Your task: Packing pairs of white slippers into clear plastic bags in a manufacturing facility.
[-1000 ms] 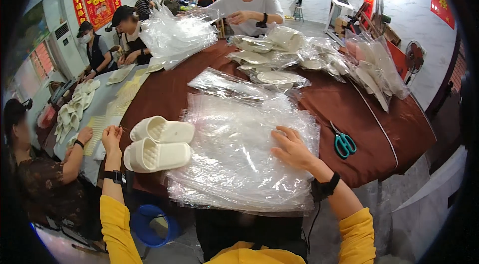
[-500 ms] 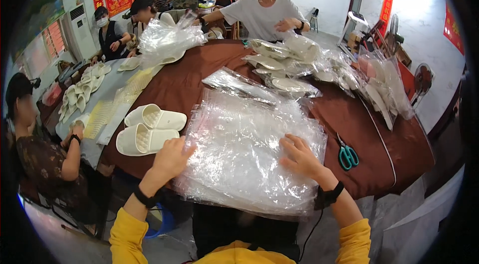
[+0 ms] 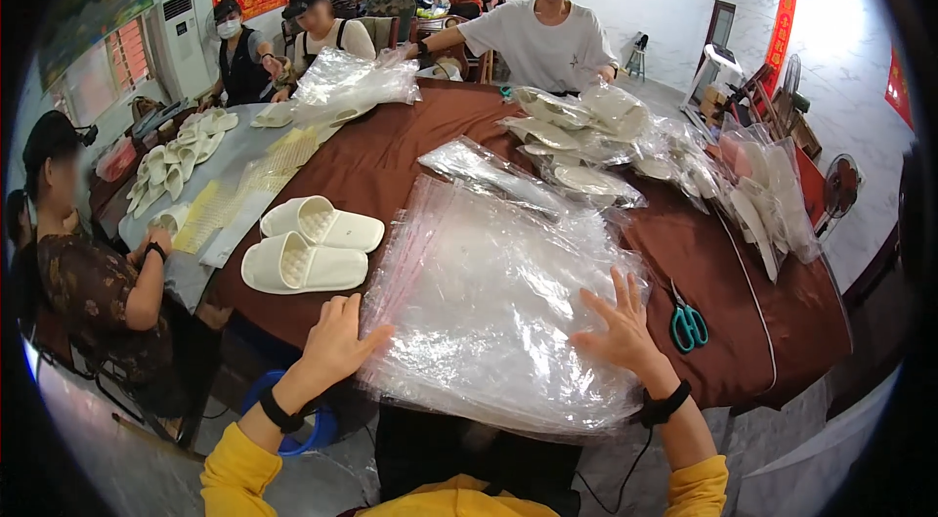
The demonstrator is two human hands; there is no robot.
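A stack of clear plastic bags [image 3: 498,312] lies at the table's near edge, in front of me. My left hand [image 3: 342,339] rests at the stack's left edge, its thumb stretched over the plastic and nothing in its grip. On the right part of the stack, my right hand [image 3: 618,329] is spread with its fingers apart. A pair of white slippers, the nearer slipper [image 3: 305,263] and the farther slipper [image 3: 322,226], sits just beyond my left hand. Green-handled scissors [image 3: 688,322] lie to the right of my right hand.
Bagged slippers [image 3: 586,126] are heaped at the far right of the brown-covered table [image 3: 440,116]. Across it, a person in a white shirt [image 3: 547,38] reaches toward more plastic bags [image 3: 352,82]. Loose slippers [image 3: 176,160] and seated people are at left. A blue bucket [image 3: 318,429] stands below.
My right hand's fingers have spread wider on the bags. My left hand stays by the left edge. The view has shifted slightly, and the person opposite has lowered one hand.
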